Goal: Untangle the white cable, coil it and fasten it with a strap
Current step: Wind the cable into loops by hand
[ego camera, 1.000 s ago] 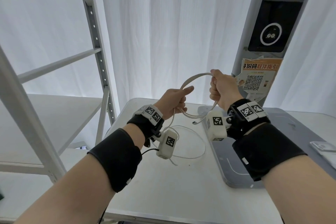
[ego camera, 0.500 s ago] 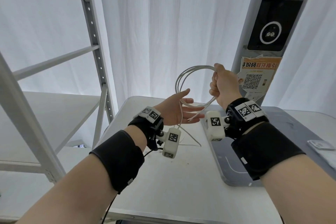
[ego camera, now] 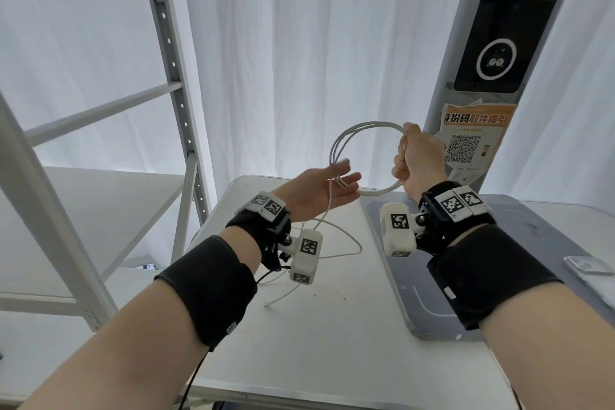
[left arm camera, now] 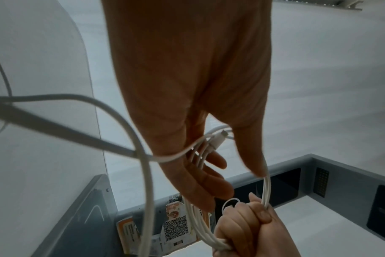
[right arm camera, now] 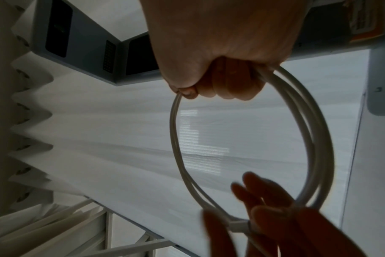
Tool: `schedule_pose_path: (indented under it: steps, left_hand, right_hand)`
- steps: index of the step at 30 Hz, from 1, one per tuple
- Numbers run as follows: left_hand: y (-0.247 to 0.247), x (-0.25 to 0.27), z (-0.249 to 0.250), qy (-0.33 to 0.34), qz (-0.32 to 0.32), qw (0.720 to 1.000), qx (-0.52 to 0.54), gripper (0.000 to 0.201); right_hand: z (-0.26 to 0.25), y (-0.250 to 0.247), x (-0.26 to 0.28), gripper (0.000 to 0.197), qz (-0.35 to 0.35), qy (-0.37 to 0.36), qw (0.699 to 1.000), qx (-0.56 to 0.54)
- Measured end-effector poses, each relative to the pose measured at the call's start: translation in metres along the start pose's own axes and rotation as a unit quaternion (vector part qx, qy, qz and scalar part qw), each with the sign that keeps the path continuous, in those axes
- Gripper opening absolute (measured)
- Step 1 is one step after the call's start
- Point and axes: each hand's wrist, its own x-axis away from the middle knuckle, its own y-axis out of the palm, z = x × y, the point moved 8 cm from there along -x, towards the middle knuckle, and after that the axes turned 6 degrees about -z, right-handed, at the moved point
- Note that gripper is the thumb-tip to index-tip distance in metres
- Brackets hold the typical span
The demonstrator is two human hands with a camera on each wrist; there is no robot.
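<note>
My right hand (ego camera: 408,156) is a fist round one side of a coil of white cable (ego camera: 336,145), held upright above the table. The wrist view shows the same fist (right arm camera: 218,81) on the ring of loops (right arm camera: 319,139). My left hand (ego camera: 344,178) is flat, palm up, fingers straight, and the coil's far side lies across those fingers (left arm camera: 200,187). A cable connector (left arm camera: 218,141) sits against them. A loose tail (ego camera: 339,251) drops from the left hand and curls on the table to its free end (ego camera: 269,303). No strap is in view.
The white table (ego camera: 332,353) carries a grey panel (ego camera: 402,303) on its right half and a clear flat packet (ego camera: 589,268) at the far right. A metal shelf rack (ego camera: 176,103) stands left. A grey post with a QR sticker (ego camera: 464,145) rises just behind my right hand.
My left hand let go of the cable and flattened out under the coil. My right hand lifted the coil higher, and more loops now sit in it.
</note>
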Motion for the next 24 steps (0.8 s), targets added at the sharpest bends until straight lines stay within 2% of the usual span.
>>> schedule_pose_path:
  steps: [2, 4, 9, 11, 15, 18, 22, 24]
  left_hand:
    - [0.000, -0.002, 0.002, 0.019, -0.004, 0.999, -0.051, 0.012]
    - [-0.002, -0.002, 0.006, 0.039, 0.010, 0.995, -0.095, 0.012]
    - [-0.007, -0.001, 0.017, 0.071, 0.076, 0.964, -0.247, 0.028]
    - [-0.004, -0.001, 0.019, 0.093, 0.068, 0.970, -0.213, 0.033]
    - [0.002, -0.001, 0.019, 0.112, 0.057, 0.991, -0.043, 0.038]
    - [-0.001, -0.002, 0.019, 0.100, 0.084, 0.991, -0.035, 0.041]
    - [-0.006, -0.002, 0.018, 0.068, 0.101, 0.984, -0.127, 0.044]
    - [-0.007, -0.002, 0.016, 0.049, 0.100, 0.980, -0.162, 0.043]
  right_hand:
    - [0.002, 0.000, 0.001, 0.044, 0.003, 0.005, 1.000, -0.011]
    - [0.005, 0.000, 0.000, 0.044, 0.004, 0.016, 1.000, -0.022]
    - [0.015, 0.002, 0.002, 0.046, 0.000, 0.048, 0.999, -0.025]
    - [0.020, 0.002, 0.002, 0.047, -0.003, 0.064, 0.998, -0.021]
    - [0.035, 0.004, 0.003, 0.046, -0.029, 0.110, 0.993, -0.029]
    - [0.043, 0.010, 0.007, 0.046, -0.065, 0.132, 0.988, -0.040]
    - [0.027, 0.013, 0.009, 0.051, -0.117, 0.044, 0.990, 0.067]
    - [0.019, 0.017, 0.010, 0.046, -0.152, 0.003, 0.980, 0.129]
